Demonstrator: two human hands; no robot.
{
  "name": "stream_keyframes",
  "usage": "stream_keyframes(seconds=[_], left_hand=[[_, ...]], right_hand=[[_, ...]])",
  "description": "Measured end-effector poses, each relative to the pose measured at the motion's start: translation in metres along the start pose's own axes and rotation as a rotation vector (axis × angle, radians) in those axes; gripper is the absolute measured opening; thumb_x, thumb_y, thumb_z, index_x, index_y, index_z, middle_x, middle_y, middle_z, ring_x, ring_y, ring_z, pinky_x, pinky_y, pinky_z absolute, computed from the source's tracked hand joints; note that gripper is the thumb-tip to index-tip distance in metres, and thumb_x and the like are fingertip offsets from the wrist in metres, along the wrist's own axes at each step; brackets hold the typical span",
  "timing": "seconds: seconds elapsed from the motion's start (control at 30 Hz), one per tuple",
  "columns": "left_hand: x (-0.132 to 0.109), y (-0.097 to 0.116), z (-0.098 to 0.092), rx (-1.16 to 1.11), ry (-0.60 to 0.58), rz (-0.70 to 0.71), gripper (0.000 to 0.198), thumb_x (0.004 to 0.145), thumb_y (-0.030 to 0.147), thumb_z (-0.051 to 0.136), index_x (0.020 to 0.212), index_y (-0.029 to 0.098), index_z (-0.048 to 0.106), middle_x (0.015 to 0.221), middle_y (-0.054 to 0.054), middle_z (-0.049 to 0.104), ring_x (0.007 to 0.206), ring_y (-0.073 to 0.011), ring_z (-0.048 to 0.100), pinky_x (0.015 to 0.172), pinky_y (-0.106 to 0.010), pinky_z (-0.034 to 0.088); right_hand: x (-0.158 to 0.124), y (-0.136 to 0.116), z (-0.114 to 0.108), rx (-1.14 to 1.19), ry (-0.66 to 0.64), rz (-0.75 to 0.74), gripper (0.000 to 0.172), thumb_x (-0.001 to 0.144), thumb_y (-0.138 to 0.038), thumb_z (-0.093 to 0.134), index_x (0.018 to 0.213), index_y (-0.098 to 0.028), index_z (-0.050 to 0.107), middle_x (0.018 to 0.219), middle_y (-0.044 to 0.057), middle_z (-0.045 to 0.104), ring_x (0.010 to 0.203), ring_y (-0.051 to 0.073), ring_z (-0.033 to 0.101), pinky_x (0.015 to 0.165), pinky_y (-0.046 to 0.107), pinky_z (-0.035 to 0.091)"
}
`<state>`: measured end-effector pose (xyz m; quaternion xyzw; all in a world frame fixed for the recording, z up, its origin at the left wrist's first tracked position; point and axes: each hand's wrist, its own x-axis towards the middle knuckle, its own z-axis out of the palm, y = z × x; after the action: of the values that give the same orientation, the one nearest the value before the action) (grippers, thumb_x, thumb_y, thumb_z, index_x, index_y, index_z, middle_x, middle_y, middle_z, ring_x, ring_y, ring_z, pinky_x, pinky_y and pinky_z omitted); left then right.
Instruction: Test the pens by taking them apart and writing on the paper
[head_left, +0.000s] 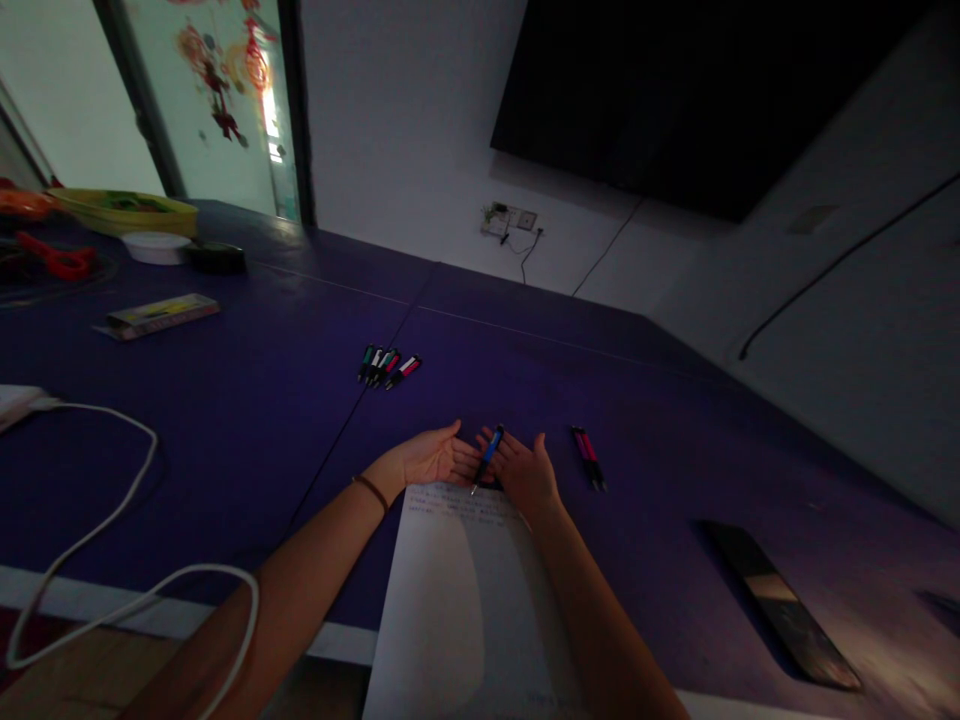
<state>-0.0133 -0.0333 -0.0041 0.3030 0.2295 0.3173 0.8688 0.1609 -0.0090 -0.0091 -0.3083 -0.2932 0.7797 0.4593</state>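
A blue and black pen point(490, 455) slants across the stretched fingers of my right hand point(527, 475), its tip pointing down toward the paper. No fingers curl around it. My left hand point(437, 456) lies palm up with the fingers straight, their tips close to the pen; whether they touch it I cannot tell. Below both hands a white sheet of paper point(442, 610) has handwritten lines along its top edge. A dark thing under the fingertips is mostly hidden. Right of my right hand lie pink and black pens point(589, 458) side by side.
Several pens point(386, 366) lie grouped farther back on the purple table point(247, 400). A phone point(780, 605) rests at the right. On the left are a white cable point(146, 440), a small carton point(161, 315), a yellow basket point(112, 212) and red-handled scissors point(56, 258).
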Motion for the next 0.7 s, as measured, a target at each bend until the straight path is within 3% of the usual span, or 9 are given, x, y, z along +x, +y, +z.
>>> stream_keyframes(seconds=[0.33, 0.57, 0.7], left_hand=[[-0.0023, 0.0016, 0.0050, 0.000, 0.045, -0.005, 0.074, 0.081, 0.054, 0.010, 0.083, -0.001, 0.059, 0.076, -0.018, 0.062, 0.078, -0.0215, 0.057, 0.075, -0.033, 0.039], [-0.0011, -0.0007, 0.0051, 0.006, 0.085, -0.020, 0.066, 0.083, 0.050, 0.014, 0.084, 0.001, 0.059, 0.080, -0.017, 0.062, 0.080, -0.0199, 0.057, 0.077, -0.032, 0.039], [-0.0008, -0.0012, 0.0043, 0.005, 0.079, -0.014, 0.064, 0.083, 0.049, 0.016, 0.083, 0.002, 0.059, 0.082, -0.017, 0.063, 0.081, -0.0204, 0.057, 0.077, -0.033, 0.039]], right_hand=[[-0.0012, -0.0030, -0.0029, -0.002, -0.074, 0.002, 0.062, 0.076, -0.062, 0.014, 0.097, -0.021, 0.056, 0.117, 0.006, 0.051, 0.112, 0.022, 0.042, 0.093, 0.043, 0.033], [-0.0029, -0.0023, -0.0023, -0.031, -0.122, 0.002, 0.049, 0.081, -0.051, 0.018, 0.098, -0.023, 0.055, 0.119, 0.004, 0.049, 0.112, 0.020, 0.042, 0.093, 0.043, 0.033], [-0.0061, -0.0036, 0.0005, -0.008, -0.137, 0.002, 0.048, 0.081, -0.048, 0.020, 0.099, -0.018, 0.054, 0.118, 0.008, 0.050, 0.112, 0.020, 0.042, 0.095, 0.041, 0.031]])
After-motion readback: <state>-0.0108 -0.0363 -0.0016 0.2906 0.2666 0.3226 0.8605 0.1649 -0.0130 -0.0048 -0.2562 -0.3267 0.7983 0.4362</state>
